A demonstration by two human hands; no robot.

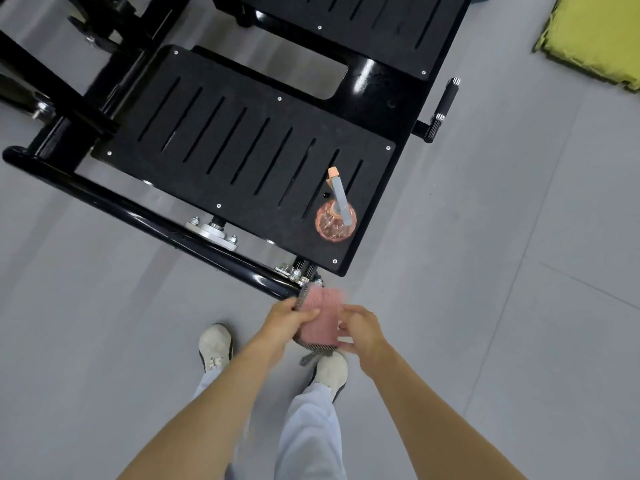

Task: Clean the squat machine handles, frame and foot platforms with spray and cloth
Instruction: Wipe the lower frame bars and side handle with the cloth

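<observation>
Above two white shoes (215, 346), the left hand (287, 317) grips the pink cloth (320, 317) by its left edge. The right hand (360, 327) seems to pinch the right edge, though it is blurred. The cloth hangs just off the black frame tube (156, 213) end. The spray bottle (335, 216) stands near the foot platform (225, 143) corner. Bare grey floor (485, 271) opens rightward, toward the handle (446, 98).
</observation>
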